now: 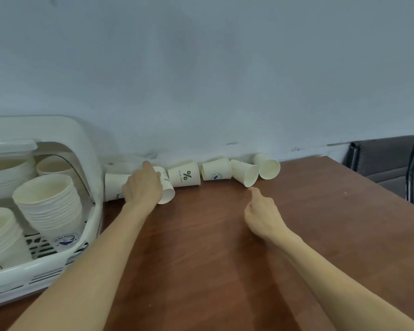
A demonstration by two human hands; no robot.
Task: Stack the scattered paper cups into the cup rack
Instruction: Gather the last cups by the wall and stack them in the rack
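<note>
Rack (91, 163) holds 4 cup stacks (49, 204); left hand (142, 187) grips cup (166, 189).

I have one view only, from a head-worn wide-angle camera looking forward and down over the brown wooden tabletop (213, 259) toward the pale blue-grey wall (201, 68). Both forearms enter from the bottom edge. The left hand (144, 187) and right hand (263, 213) sit mid-frame, at close range. The white plastic cup rack (91, 163) lies left of the left hand, cut by the frame edge. Straight lines bow toward the borders.
</note>
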